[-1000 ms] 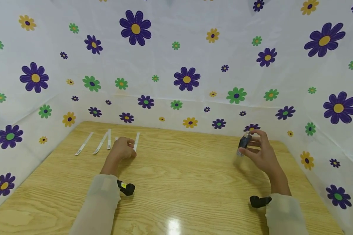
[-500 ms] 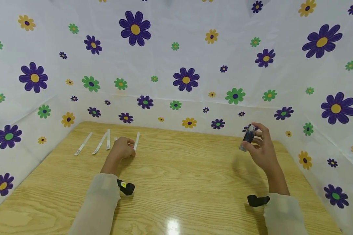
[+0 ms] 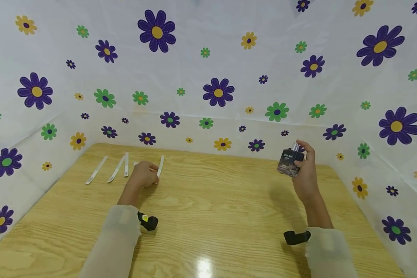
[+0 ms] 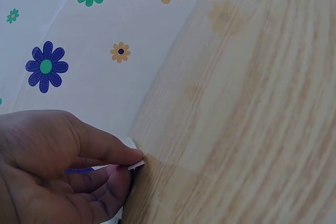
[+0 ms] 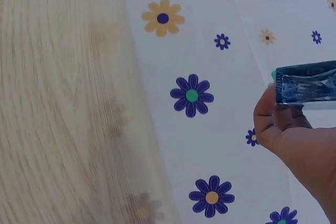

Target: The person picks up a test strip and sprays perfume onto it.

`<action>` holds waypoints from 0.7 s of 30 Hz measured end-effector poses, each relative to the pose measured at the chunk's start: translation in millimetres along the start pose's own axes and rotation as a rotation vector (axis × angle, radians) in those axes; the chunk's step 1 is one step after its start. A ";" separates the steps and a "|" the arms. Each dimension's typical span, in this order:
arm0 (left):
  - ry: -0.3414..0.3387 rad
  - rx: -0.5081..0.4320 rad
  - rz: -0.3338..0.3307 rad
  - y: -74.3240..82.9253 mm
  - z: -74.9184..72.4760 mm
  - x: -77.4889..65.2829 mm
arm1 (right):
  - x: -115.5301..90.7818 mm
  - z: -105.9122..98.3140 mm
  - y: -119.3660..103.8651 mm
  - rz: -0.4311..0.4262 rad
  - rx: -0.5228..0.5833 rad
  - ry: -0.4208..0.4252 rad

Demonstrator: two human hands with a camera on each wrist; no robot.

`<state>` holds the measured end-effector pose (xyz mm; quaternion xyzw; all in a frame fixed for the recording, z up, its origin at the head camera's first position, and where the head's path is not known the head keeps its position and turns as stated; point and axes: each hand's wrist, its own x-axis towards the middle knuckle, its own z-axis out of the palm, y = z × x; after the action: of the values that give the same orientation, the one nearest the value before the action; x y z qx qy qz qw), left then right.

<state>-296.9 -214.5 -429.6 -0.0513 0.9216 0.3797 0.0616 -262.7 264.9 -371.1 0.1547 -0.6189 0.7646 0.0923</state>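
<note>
My left hand (image 3: pixel 144 175) is at the far left part of the table, thumb and fingers pinching the near end of a narrow white paper strip (image 3: pixel 161 163). In the left wrist view, the pinched end of that strip (image 4: pixel 135 165) shows between thumb and fingertips. Raised over the table's far right, my right hand (image 3: pixel 307 181) grips a small dark, square glass perfume bottle (image 3: pixel 288 164) with light lettering. The index finger lies on the silver sprayer (image 3: pixel 295 146) at its top. The bottle's base (image 5: pixel 307 85) faces the right wrist camera, above the curled fingers.
Left of my left hand lie more paper strips, one (image 3: pixel 96 170) slanted, another (image 3: pixel 116 168) meeting a third (image 3: pixel 126 165) at the top. A bit of one more shows behind the hand. White flowered cloth (image 3: pixel 194 69) walls in the wooden table (image 3: pixel 212 200).
My right hand has lifted the perfume bottle and turned it, so its broad lettered face now shows instead of its narrow side. The left hand stays put on its strip.
</note>
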 end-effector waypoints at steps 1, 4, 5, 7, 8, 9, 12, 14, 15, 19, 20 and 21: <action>0.000 -0.002 -0.002 1.1 -0.2 0.0 | 0.7 2.1 -0.3 0.007 0.050 0.006; 0.009 0.002 0.001 3.1 -0.3 1.4 | 1.7 7.4 0.5 0.031 0.065 0.015; 0.011 0.007 0.006 3.3 -0.2 2.0 | 1.7 8.6 1.0 0.036 0.030 0.011; 0.012 0.005 0.012 3.7 0.4 3.4 | 1.0 10.2 2.8 0.044 -0.049 -0.004; 0.010 0.004 0.015 3.7 0.8 4.0 | 0.5 10.7 3.9 0.048 -0.093 -0.011; 0.008 0.001 0.014 3.7 1.5 4.7 | -0.2 11.0 5.1 0.050 -0.145 -0.018; -0.002 -0.018 0.011 3.0 3.5 5.9 | -1.8 11.8 8.6 0.054 -0.264 -0.027; 0.001 -0.022 0.018 2.6 4.9 6.4 | -1.8 12.9 10.5 0.056 -0.299 -0.029; 0.006 -0.028 0.022 2.5 5.8 6.6 | -1.7 13.7 11.2 0.056 -0.312 -0.028; 0.020 -0.090 0.064 3.7 10.5 6.4 | -0.1 18.6 12.8 0.050 -0.306 -0.030; 0.020 -0.114 0.075 4.8 12.2 6.0 | 0.2 20.2 13.0 0.052 -0.308 -0.029; 0.022 -0.143 0.081 6.1 14.2 5.6 | 0.4 22.0 13.2 0.055 -0.324 -0.029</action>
<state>-302.2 -200.5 -436.2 -0.0225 0.8942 0.4460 0.0322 -264.8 240.6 -379.0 0.1319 -0.7392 0.6548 0.0858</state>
